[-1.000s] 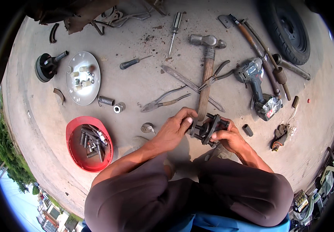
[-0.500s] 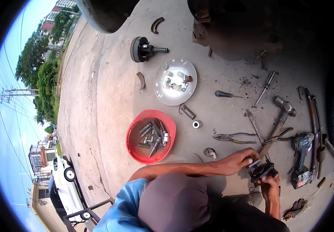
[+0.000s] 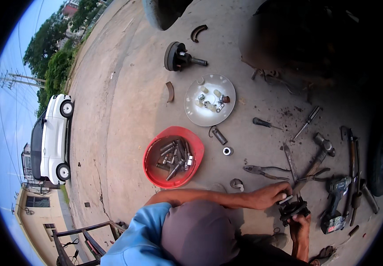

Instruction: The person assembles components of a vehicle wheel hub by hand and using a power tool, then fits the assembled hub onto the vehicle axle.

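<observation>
My left hand (image 3: pixel 271 195) reaches in from the left under a blue sleeve (image 3: pixel 131 230). Its thumb and fingers pinch a small flat grey piece (image 3: pixel 285 200) at the top of a dark metal part with a round flange (image 3: pixel 294 209). Whether that piece is joined to the part, I cannot tell. From below, my right hand (image 3: pixel 300 225) grips the flanged part, thumb on its near side. Just beyond my hands lie a hammer (image 3: pixel 321 146), a second pair of pliers (image 3: pixel 318 174) and a flat metal strip (image 3: pixel 290 162). A brown cap (image 3: pixel 198 230) hides part of my arms.
Left of my hands stands a red bowl (image 3: pixel 149 170) of metal pins, with a silver plate (image 3: pixel 196 111) of small fittings beyond it. Pliers (image 3: pixel 264 171), a screwdriver (image 3: pixel 261 122), a socket (image 3: pixel 228 151) and a drum with a shaft (image 3: pixel 173 56) lie about. A cordless drill (image 3: pixel 336 201) lies right.
The view has turned, so the white car shows larger and higher at the left. Both hands keep hold of the same part, which now appears slightly lower and farther left.
</observation>
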Demonstrator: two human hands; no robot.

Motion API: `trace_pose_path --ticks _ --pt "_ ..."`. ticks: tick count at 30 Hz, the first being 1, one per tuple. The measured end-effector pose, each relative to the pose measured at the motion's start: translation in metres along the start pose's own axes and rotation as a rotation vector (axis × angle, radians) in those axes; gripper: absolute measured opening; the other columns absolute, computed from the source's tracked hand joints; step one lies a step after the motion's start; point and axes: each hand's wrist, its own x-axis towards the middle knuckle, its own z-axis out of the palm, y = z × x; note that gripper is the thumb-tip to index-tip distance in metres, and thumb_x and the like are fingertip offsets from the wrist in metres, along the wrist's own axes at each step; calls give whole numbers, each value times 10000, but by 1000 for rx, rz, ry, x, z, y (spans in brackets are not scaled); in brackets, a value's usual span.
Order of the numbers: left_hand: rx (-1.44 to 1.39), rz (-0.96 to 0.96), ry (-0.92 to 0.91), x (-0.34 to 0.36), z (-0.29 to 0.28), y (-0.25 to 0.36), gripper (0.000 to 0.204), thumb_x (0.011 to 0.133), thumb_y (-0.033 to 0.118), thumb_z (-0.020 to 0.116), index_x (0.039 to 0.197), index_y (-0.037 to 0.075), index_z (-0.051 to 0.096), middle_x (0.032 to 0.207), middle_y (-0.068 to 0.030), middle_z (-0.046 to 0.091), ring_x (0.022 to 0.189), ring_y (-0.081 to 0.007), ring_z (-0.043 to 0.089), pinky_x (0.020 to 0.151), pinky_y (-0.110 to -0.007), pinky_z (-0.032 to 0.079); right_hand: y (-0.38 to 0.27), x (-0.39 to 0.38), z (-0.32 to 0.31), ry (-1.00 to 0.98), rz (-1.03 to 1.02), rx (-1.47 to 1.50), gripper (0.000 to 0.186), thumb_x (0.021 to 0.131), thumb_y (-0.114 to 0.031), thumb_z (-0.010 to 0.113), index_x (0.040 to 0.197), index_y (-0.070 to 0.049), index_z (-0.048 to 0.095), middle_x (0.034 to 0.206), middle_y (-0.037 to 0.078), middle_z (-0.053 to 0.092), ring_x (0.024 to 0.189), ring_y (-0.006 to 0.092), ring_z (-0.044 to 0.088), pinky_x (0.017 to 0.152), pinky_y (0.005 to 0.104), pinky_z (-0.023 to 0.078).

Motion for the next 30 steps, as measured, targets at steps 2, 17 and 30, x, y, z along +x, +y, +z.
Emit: trace_pose_path --ticks 2,17,30 --pt "26 -36 -21 1 3 3 228 1066 228 425 1129 29 518 935 -120 558 894 -238 571 832 -389 452 1 -1 2 -9 -20 -78 448 661 -38 647 1102 36 619 872 100 662 707 200 618 652 320 519" --pt "-659 -526 -150 19 -6 -6 478 1054 518 389 1013 66 538 773 -28 542 647 -126 540 570 -313 474 -31 9 10 -78 -19 -169 447 730 -23 703 1166 23 623 930 59 691 793 153 631 760 284 502" --pt "-750 -544 -270 49 -39 5 206 1049 209 428 1136 47 523 817 -66 557 614 -99 417 527 -245 298 -22 19 17 -140 22 169 497 790 17 661 1273 -32 559 1073 67 679 906 154 639 795 309 514"
